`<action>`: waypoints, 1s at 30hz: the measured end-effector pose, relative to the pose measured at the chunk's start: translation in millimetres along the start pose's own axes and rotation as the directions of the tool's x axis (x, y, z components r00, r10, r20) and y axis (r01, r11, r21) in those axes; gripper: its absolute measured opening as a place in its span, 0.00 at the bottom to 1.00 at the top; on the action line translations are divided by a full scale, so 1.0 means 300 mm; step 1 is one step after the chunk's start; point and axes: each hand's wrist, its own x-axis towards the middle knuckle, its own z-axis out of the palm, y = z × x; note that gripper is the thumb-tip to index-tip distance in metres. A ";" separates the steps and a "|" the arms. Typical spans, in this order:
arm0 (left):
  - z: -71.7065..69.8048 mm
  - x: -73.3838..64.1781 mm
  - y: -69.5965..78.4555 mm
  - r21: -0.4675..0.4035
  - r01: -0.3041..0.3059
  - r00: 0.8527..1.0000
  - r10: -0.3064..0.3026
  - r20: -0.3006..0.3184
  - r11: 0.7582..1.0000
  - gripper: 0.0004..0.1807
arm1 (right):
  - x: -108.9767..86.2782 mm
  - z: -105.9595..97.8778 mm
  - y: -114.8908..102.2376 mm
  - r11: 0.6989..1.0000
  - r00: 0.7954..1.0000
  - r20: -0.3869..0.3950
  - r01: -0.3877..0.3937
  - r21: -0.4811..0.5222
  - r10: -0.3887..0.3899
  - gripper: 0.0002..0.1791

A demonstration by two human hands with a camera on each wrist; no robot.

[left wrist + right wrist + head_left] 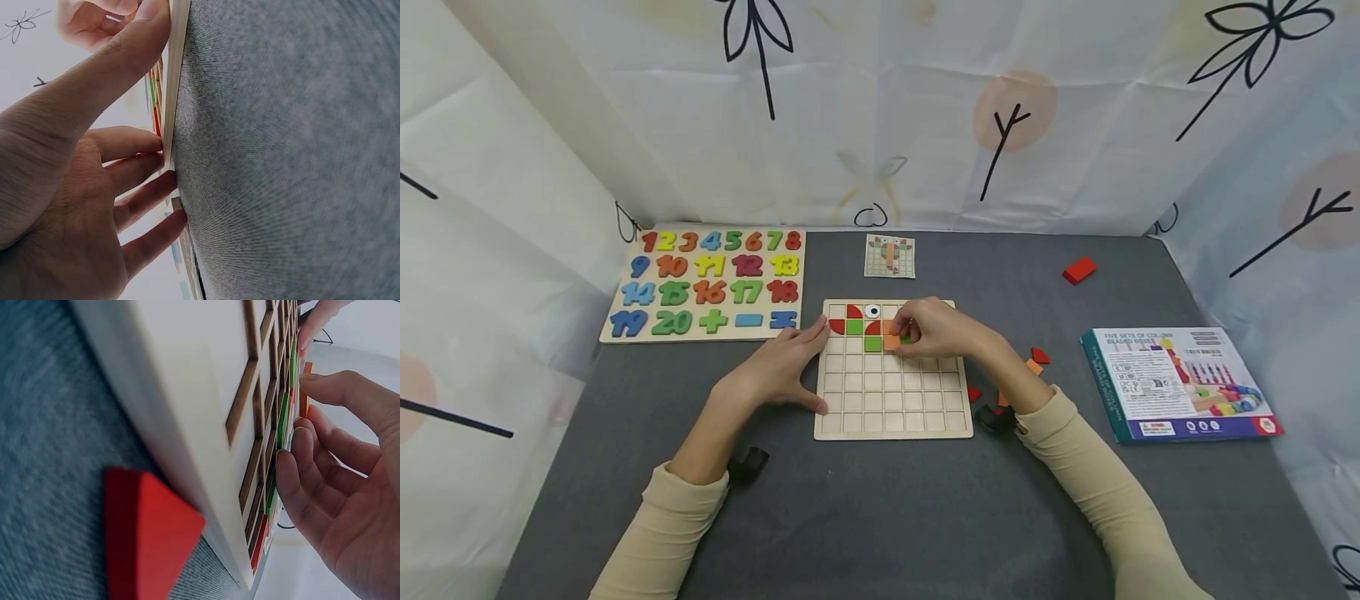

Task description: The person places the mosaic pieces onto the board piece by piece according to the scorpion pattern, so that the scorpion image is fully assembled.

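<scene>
Barehanded, a person pinches an orange tile (304, 403) between the right hand's (937, 327) thumb and forefinger over the upper rows of a gridded wooden board (891, 431), while the left hand (775, 367), fingers apart, touches the board's left edge.

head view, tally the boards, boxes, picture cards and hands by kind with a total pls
Boards: 2 (grid board, number board)
Boxes: 1 (the box at right)
Picture cards: 1 (small card)
Hands: 2 (left hand, right hand)
Total: 6
</scene>
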 end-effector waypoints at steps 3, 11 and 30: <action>0.000 -0.001 0.000 0.002 -0.005 1.000 0.005 -0.004 1.000 0.74 | 0.000 -0.001 -0.001 1.000 1.000 0.001 -0.001 -0.001 0.001 0.12; -0.001 -0.006 0.003 -0.008 0.005 1.000 -0.005 0.000 1.000 0.74 | 0.001 0.001 0.004 1.000 1.000 -0.004 0.006 -0.006 -0.006 0.12; -0.002 -0.007 -0.002 -0.005 -0.008 1.000 0.008 -0.008 1.000 0.74 | 0.001 0.003 -0.004 1.000 1.000 0.007 -0.024 -0.015 0.024 0.12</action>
